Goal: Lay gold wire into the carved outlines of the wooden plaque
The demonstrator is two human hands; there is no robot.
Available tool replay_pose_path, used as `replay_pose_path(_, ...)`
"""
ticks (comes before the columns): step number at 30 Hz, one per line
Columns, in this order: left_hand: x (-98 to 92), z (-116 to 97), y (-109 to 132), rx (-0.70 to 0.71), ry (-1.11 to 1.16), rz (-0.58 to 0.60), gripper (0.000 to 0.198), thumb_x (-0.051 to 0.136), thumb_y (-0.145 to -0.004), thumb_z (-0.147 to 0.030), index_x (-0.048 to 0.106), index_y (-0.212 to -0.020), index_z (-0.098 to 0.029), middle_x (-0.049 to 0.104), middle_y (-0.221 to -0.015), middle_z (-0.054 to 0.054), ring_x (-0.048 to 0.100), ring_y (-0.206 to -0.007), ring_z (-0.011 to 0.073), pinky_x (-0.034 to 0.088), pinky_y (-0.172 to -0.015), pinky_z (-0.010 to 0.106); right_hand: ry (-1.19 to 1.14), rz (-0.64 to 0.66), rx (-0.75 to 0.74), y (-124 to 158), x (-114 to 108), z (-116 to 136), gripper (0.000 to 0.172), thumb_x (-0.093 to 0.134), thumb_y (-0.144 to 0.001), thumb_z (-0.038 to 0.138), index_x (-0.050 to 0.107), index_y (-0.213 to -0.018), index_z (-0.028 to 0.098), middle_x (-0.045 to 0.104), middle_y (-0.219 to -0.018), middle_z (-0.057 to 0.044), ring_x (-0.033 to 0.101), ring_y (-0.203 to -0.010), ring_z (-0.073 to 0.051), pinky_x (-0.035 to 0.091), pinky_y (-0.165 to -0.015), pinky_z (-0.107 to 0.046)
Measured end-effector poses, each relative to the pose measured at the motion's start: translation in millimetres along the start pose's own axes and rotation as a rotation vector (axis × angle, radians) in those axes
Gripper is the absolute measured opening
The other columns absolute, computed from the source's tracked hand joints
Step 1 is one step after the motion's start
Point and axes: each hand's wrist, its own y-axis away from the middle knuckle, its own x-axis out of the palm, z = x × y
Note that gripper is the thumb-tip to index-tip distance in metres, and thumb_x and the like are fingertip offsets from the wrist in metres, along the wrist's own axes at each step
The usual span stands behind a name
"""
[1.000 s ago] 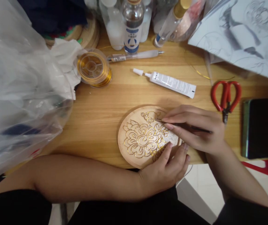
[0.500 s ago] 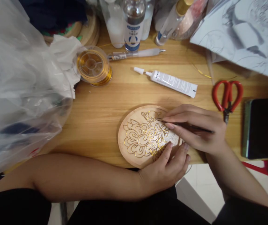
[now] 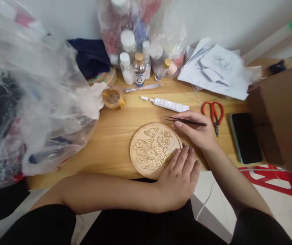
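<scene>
A round wooden plaque [image 3: 139, 136] lies at the table's front edge, with gold wire bent into a flower pattern [image 3: 151, 153] on its face. Across its lower right rim rests my left hand [image 3: 180, 175], fingers stretched out and slightly apart. My right hand [image 3: 195, 129] pinches dark tweezers [image 3: 190, 122] just beyond the plaque's upper right side. The tweezer tips point left, a little apart, clear of the plaque, and I see nothing between them. Behind the tweezers lies a white glue tube [image 3: 171, 104] with a pointed nozzle.
Red-handled pliers [image 3: 214, 114] and a phone [image 3: 246, 137] lie to the right, beside a cardboard box [image 3: 286, 115]. A spool of gold wire [image 3: 113, 98], a pen [image 3: 143, 88] and small bottles [image 3: 139, 69] stand behind. Plastic bags [image 3: 56, 102] crowd the left; printed sheets [image 3: 214, 69] lie back right.
My right hand has lifted the tweezers off the plaque's wire pattern, up and away. My left hand has flattened over the rim. The head view has tilted up and shows more of the background.
</scene>
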Motion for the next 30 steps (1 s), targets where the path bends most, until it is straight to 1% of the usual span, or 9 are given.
replay_pose_path(2,-11.0,8,-2,0.052,0.088,0.069,0.040,0.047,-0.092,-0.029,0.053,-0.126,-0.007,0.051,-0.141,0.017,0.043,-0.134,0.0328,0.029,-0.114,0.046,-0.019,0.036,0.012,1,-1,3,0.018,0.076,-0.075,0.020,0.072,-0.093,0.022,0.076,-0.092,-0.001,0.072,-0.082,-0.014,0.061,-0.081,-0.029)
replay_pose_path(4,-23.8,24,3,0.188,0.121,0.132,0.041,0.045,-0.094,-0.031,0.054,-0.127,-0.007,0.050,-0.142,0.015,0.042,-0.136,0.0292,0.027,-0.116,0.042,0.013,0.075,-0.007,3,-3,7,0.020,0.077,-0.073,0.020,0.072,-0.092,0.023,0.076,-0.092,-0.001,0.072,-0.084,-0.014,0.060,-0.081,-0.028)
replay_pose_path(6,-33.7,42,13,0.362,0.064,0.157,0.040,0.043,-0.096,-0.032,0.056,-0.126,-0.008,0.053,-0.139,0.013,0.046,-0.132,0.0265,0.026,-0.116,0.040,0.068,0.117,-0.028,3,-4,15,0.017,0.077,-0.074,0.022,0.072,-0.090,0.021,0.075,-0.089,-0.001,0.071,-0.082,-0.014,0.060,-0.077,-0.027)
replay_pose_path(8,-37.6,57,25,0.423,-0.028,0.150,0.040,0.042,-0.097,-0.030,0.056,-0.127,-0.008,0.051,-0.142,0.012,0.045,-0.133,0.0261,0.027,-0.115,0.038,0.117,0.162,-0.036,-1,-2,24,0.013,0.077,-0.074,0.024,0.072,-0.085,0.019,0.074,-0.083,-0.001,0.070,-0.077,-0.014,0.059,-0.072,-0.026)
replay_pose_path(11,-33.3,65,35,0.433,-0.118,0.140,0.042,0.040,-0.096,-0.023,0.051,-0.134,-0.010,0.047,-0.146,0.011,0.044,-0.134,0.0243,0.029,-0.113,0.039,0.172,0.199,-0.059,-13,6,36,0.011,0.074,-0.077,0.026,0.068,-0.081,0.017,0.070,-0.075,-0.001,0.067,-0.071,-0.013,0.056,-0.066,-0.025)
replay_pose_path(14,-24.3,58,33,0.378,-0.204,0.114,0.045,0.036,-0.097,-0.022,0.049,-0.137,-0.007,0.048,-0.144,0.014,0.044,-0.135,0.0258,0.027,-0.114,0.041,0.167,0.204,-0.078,-26,17,38,0.011,0.072,-0.079,0.025,0.067,-0.082,0.016,0.069,-0.076,-0.001,0.066,-0.072,-0.012,0.055,-0.067,-0.024)
replay_pose_path(17,-18.2,53,27,0.317,-0.252,0.094,0.046,0.032,-0.098,-0.022,0.047,-0.138,-0.006,0.048,-0.144,0.015,0.045,-0.134,0.0259,0.027,-0.114,0.041,0.080,0.245,-0.043,-31,24,29,0.013,0.074,-0.076,0.024,0.067,-0.082,0.015,0.071,-0.078,-0.003,0.068,-0.074,-0.013,0.057,-0.070,-0.025)
replay_pose_path(21,-17.3,56,25,0.334,-0.222,0.074,0.046,0.032,-0.098,-0.023,0.048,-0.137,-0.007,0.049,-0.143,0.015,0.047,-0.133,0.0253,0.029,-0.114,0.040,0.053,0.348,-0.002,-31,23,14,0.013,0.075,-0.076,0.023,0.069,-0.083,0.014,0.074,-0.079,-0.004,0.070,-0.073,-0.013,0.059,-0.068,-0.025)
replay_pose_path(30,-15.3,60,25,0.306,-0.109,0.064,0.045,0.032,-0.098,-0.024,0.051,-0.135,-0.007,0.053,-0.140,0.013,0.048,-0.132,0.0261,0.036,-0.112,0.037,0.169,0.512,-0.223,-33,17,4,0.007,0.069,-0.083,0.016,0.070,-0.089,0.018,0.073,-0.084,-0.004,0.070,-0.080,-0.013,0.057,-0.071,-0.026)
